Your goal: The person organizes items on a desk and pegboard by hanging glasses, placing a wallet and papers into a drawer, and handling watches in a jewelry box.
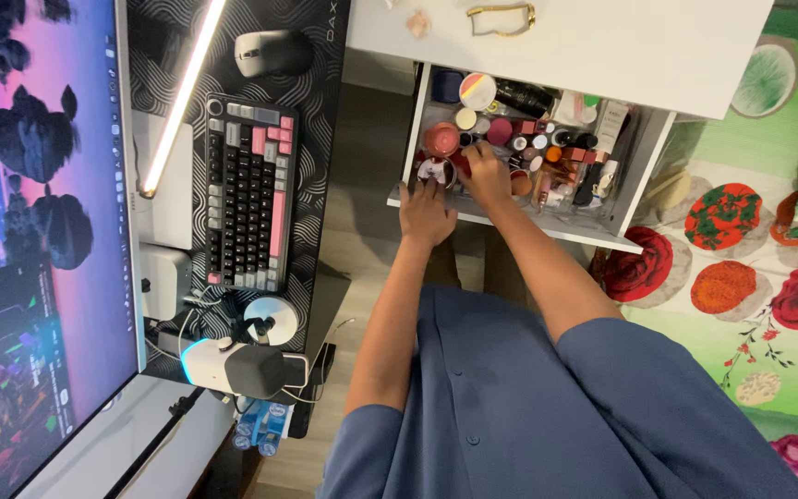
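Two bare hands reach into the open white drawer (634, 176), which is pulled out from under the white counter (602, 55) and packed with small cosmetics. Taking the drawer as the landmark, the left hand (425, 211) lies flat at its near left corner, fingers spread over the front lip and touching a small white jar with a dark top (435, 170); it grips nothing that I can see. The right hand (487, 172) is just inside the front edge, left of the drawer's middle, fingers curled down among little round pots. Whether they have closed on one cannot be told, since the hand covers whatever is beneath it.

Judging by looks, these pots and tubes are light, hard and smooth, likely slippery plastic or glass, and crowded enough that nudging one would topple its neighbours. A pinch across the lid or around the sides would suit best. A pink round compact (441, 139) sits farther in at the left, and a dark bottle (524, 95) lies along the back.

The right hand's fingertips and the drawer's floor are hidden, and most items are too small to identify.
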